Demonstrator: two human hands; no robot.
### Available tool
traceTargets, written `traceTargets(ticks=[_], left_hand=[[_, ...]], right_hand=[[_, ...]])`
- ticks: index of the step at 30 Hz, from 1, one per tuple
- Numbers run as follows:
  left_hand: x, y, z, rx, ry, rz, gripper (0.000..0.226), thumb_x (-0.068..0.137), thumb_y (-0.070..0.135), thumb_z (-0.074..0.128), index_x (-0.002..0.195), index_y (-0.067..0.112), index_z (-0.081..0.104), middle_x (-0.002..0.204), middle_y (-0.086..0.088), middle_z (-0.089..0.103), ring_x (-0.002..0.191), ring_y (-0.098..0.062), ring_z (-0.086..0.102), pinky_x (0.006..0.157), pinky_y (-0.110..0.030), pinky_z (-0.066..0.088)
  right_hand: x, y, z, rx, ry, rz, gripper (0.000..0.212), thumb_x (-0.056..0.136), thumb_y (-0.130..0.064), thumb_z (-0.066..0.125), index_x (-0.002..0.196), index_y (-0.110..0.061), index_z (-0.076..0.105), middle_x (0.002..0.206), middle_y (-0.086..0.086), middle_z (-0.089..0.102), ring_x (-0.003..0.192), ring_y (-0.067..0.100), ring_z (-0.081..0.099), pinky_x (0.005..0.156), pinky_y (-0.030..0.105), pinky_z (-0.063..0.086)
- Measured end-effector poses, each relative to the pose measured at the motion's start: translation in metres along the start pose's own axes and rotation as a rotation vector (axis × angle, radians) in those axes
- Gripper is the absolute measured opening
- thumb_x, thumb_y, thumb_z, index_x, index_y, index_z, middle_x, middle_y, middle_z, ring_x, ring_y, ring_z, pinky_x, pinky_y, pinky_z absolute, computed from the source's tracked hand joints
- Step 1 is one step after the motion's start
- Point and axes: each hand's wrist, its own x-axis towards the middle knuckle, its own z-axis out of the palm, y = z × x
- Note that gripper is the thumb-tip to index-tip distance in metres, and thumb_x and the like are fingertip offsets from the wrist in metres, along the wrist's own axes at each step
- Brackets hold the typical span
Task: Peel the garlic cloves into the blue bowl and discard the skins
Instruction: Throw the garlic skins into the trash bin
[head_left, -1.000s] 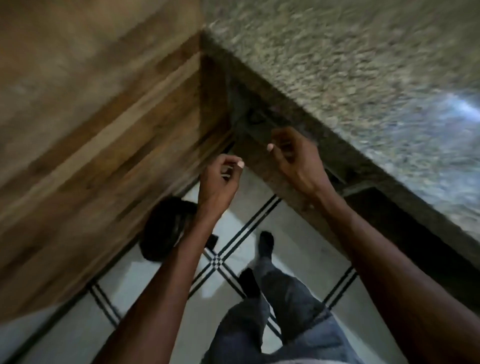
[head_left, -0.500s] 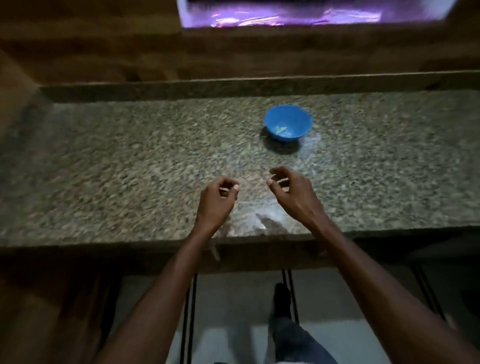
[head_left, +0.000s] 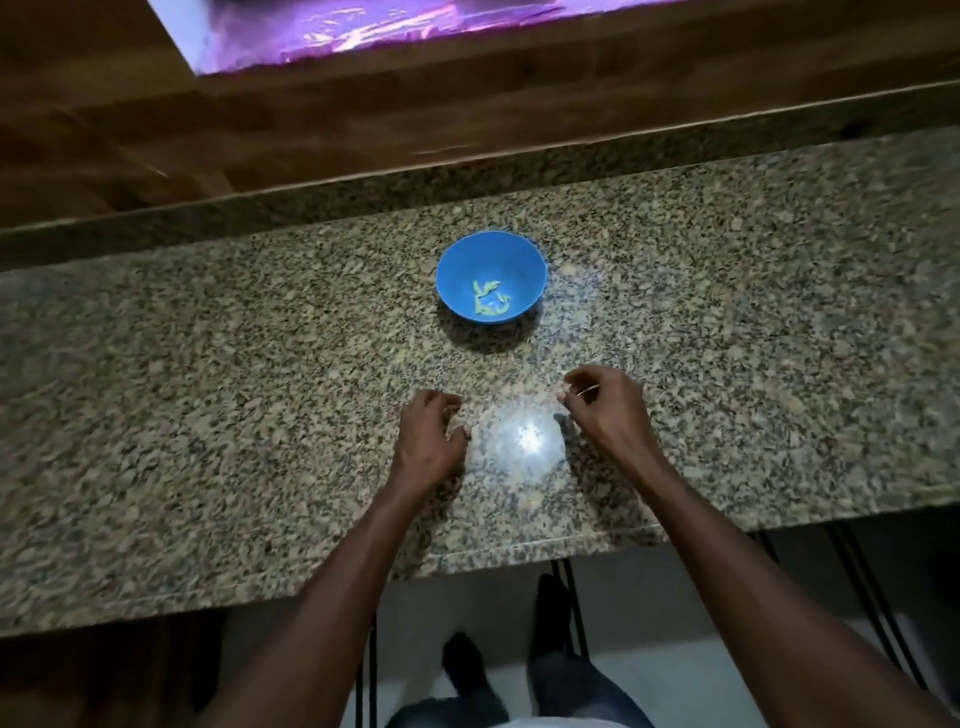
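A blue bowl (head_left: 451, 262) stands on the granite counter (head_left: 208, 415), towards its back. Several pale green-yellow peeled cloves (head_left: 491, 300) lie in the bottom of the bowl. My left hand (head_left: 428, 441) hovers low over the counter in front of the bowl, fingers loosely curled downward, nothing visible in it. My right hand (head_left: 608, 410) is a little to the right and slightly nearer the bowl, fingers loosely curled with the thumb close to the forefinger. I see no clove or skin plainly between them. No unpeeled garlic shows on the counter.
A bright light reflection (head_left: 524, 434) glares on the counter between my hands. Behind the counter rises a low granite lip and a wooden wall (head_left: 363, 130) with a purple-lit opening (head_left: 363, 26). Below the counter's front edge are the tiled floor and my feet (head_left: 550, 608).
The view swung up from the floor and a dark bin beside the counter to the countertop. Both hands moved forward over the counter towards the bowl and lowered.
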Motion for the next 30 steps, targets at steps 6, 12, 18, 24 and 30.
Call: traceTargets(ticks=[6, 12, 18, 24, 30], left_hand=[[0.013, -0.004, 0.0, 0.025, 0.01, 0.047, 0.04, 0.092, 0.023, 0.07, 0.13, 0.012, 0.065, 0.116, 0.004, 0.049, 0.114, -0.022, 0.054, 0.099, -0.039, 0.051], [0.028, -0.01, -0.001, -0.02, 0.023, 0.081, 0.028, 0.094, 0.023, 0.067, 0.121, 0.013, 0.066, 0.112, 0.003, 0.049, 0.105, -0.019, 0.055, 0.093, -0.036, 0.052], [0.034, -0.013, 0.0, -0.049, 0.049, 0.096, 0.025, 0.093, 0.021, 0.07, 0.117, 0.014, 0.067, 0.11, 0.004, 0.049, 0.105, -0.02, 0.055, 0.092, -0.039, 0.052], [0.035, -0.016, 0.003, -0.087, 0.058, 0.093, 0.024, 0.092, 0.02, 0.072, 0.114, 0.017, 0.065, 0.111, 0.003, 0.05, 0.104, -0.016, 0.053, 0.092, -0.037, 0.051], [0.038, -0.01, 0.001, -0.178, 0.081, 0.017, 0.018, 0.094, 0.019, 0.07, 0.111, 0.016, 0.067, 0.109, 0.002, 0.057, 0.099, -0.016, 0.06, 0.087, -0.032, 0.053]], right_hand=[[0.028, -0.008, 0.028, -0.091, -0.007, -0.068, 0.013, 0.092, -0.012, 0.072, 0.081, -0.005, 0.077, 0.076, 0.009, 0.074, 0.067, 0.018, 0.07, 0.066, 0.039, 0.062], [0.019, -0.011, 0.038, -0.15, 0.047, -0.061, 0.012, 0.097, -0.002, 0.063, 0.091, -0.005, 0.074, 0.093, 0.009, 0.061, 0.078, 0.02, 0.057, 0.067, 0.03, 0.047], [0.039, -0.051, 0.011, 0.016, 0.137, -0.156, 0.013, 0.099, -0.009, 0.067, 0.109, -0.006, 0.074, 0.103, 0.002, 0.071, 0.09, 0.015, 0.066, 0.079, 0.013, 0.052], [0.107, -0.101, 0.006, 0.013, 0.095, -0.275, 0.013, 0.097, -0.01, 0.071, 0.107, -0.005, 0.078, 0.101, 0.006, 0.078, 0.088, 0.013, 0.07, 0.085, 0.025, 0.06], [0.118, -0.092, 0.003, 0.003, 0.11, -0.189, 0.018, 0.097, -0.009, 0.068, 0.112, -0.004, 0.078, 0.107, 0.009, 0.078, 0.09, 0.012, 0.067, 0.087, 0.028, 0.059]])
